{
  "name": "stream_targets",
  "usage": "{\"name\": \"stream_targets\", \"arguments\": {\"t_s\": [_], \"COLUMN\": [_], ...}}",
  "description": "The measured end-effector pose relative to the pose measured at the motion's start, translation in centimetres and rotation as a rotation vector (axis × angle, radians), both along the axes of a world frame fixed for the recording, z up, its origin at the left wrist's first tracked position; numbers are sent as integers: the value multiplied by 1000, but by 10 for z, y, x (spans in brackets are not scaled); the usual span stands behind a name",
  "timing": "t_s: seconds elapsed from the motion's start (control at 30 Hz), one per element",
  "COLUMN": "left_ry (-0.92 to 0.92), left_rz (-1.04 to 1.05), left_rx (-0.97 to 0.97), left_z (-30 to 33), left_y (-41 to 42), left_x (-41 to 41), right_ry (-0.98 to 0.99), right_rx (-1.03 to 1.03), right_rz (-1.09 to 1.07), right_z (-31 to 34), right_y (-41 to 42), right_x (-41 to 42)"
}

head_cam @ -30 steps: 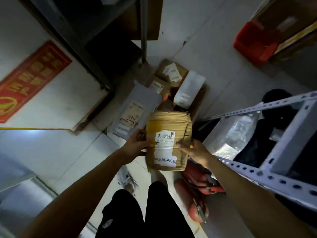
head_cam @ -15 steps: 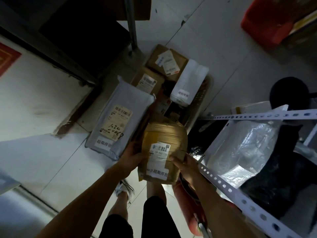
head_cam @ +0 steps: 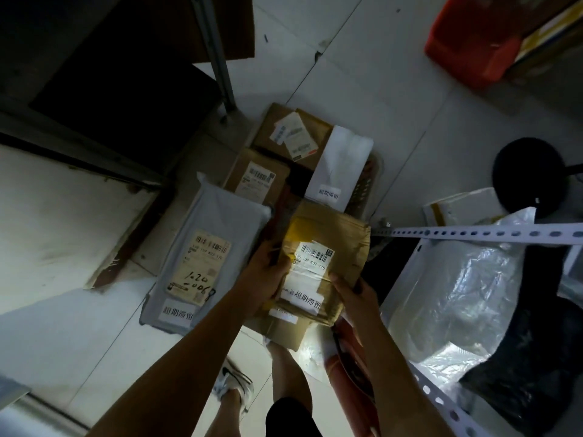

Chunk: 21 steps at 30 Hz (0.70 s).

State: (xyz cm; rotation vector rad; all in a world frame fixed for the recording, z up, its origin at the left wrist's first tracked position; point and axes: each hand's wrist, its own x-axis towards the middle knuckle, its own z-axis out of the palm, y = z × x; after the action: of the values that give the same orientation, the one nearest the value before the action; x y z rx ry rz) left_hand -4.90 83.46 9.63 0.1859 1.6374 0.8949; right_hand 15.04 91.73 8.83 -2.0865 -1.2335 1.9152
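Above tiled floor [head_cam: 362,67], both hands grip taped brown parcel [head_cam: 334,244].

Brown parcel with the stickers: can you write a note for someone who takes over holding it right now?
Left hand: grips the brown parcel by its left edge.
Right hand: grips its lower right corner.
Parcel: label up, held over a cardboard box, right of the grey mailer bag, nearer than the white packet.
Done: parcel in both hands.
Left: probably setting it down among the others.
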Motion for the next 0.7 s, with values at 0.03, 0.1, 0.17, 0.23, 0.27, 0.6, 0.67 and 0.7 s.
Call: {"name": "stream_targets", "arguments": {"t_s": [0.03,0.1,0.17,0.23,0.27,0.6,0.67,0.7], "left_ry": [5,34,72,94,109,194,150,104], "left_rz": [2,-2,-62,-117,-142,-38,68,117], "left_rx": [12,77,137,194,198,151,141,142], "left_z": [-1,5,6,7,9,-8,-22,-29], "left_y": [10,32,52,73,85,188,201,206], "left_x": [-1,-7,-16,-26,-32,-108,-122,-127], "right_ry": [9,39,75,102,113,175,173,159], "right_rx": [-2,8,13,34,46,181,262,301], "right_rz": [-25,-70,-139,-197,-221,-14,95,182], "right_z": [-2,-6,-7,-11,-11,-25,-29,-30], "right_y": [6,22,39,58,68,191,226,245], "right_x": [-3,-8,-16,-23,-29,-116,-137,-147]}}
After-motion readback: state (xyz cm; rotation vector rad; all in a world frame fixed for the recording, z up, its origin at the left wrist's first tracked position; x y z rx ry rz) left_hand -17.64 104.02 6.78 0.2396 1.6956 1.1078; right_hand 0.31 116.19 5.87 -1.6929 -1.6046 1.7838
